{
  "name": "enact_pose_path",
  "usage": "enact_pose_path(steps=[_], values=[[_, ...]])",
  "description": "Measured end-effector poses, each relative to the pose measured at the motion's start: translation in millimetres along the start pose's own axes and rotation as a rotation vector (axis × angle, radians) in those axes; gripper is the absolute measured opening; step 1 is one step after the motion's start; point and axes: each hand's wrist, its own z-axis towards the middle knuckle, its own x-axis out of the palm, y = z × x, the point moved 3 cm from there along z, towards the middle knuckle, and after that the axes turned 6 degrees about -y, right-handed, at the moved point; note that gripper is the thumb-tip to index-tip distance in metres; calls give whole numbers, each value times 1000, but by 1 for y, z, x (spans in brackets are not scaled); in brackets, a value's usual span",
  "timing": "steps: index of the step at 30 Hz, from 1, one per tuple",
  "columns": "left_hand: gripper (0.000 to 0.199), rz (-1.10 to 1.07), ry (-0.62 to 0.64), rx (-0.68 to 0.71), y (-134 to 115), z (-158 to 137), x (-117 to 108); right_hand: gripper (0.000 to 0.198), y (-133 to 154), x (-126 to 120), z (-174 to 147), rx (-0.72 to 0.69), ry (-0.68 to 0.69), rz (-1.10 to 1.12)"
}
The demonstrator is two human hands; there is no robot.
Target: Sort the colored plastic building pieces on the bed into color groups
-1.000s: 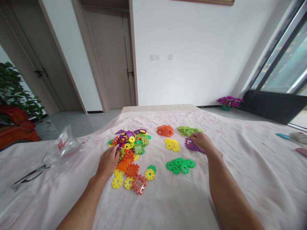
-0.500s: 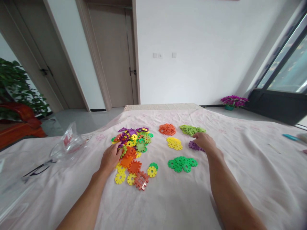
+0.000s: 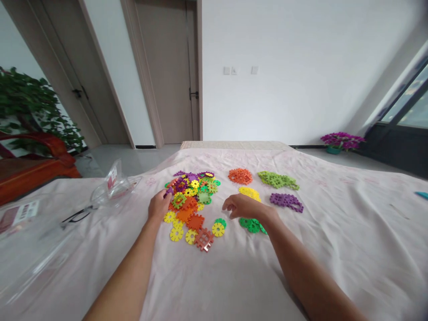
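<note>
Left hand (image 3: 158, 206) is pinching a purple piece (image 3: 169, 191) at the pile's (image 3: 191, 203) nine o'clock; right hand (image 3: 241, 206), unclenched, is hovering at three. Lifting singly is looking wisest.

Both arms are bare for the whole stretch in view. The left forearm (image 3: 133, 267) and the right forearm (image 3: 299, 263) are smooth and rounded, broad toward the lower edge and tapering evenly to slim, bare wrists. The left hand (image 3: 158, 206) is compact, with a rounded back; the right hand (image 3: 245, 206) looks longer and narrower — slender fingers, softly rounded knuckles. Fingernails are too small to make out. Anything worn higher up is hidden — the frame's lower edge cuts across both forearms.
</note>
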Motion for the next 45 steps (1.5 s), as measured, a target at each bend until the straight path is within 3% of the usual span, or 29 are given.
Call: enact_pose_path(steps=[9, 18, 24, 27, 36, 40, 45], values=[[32, 21, -47, -47, -4, 2, -2, 48, 30, 13, -5, -173, 36, -42], [31, -36, -82, -43, -1, 0, -2, 36, 40, 13, -3, -116, -15, -75], [34, -91, -94, -37, 2, 0, -1, 39, 52, 11, -8, -204, 13, -31], [34, -104, -99, -35, 4, 1, 0, 34, 54, 10, -9, -184, 21, -22], [36, -126, -92, -29, 1, -2, -3, 19, 33, 12, -2, -86, -66, 115], [36, -123, -84, -36, -1, -3, -5, 17, 10, -5, -4, -12, -100, 184], [34, -119, -73, -30, -1, -3, -4, 20, -23, -27, -18, 113, -30, 241]])
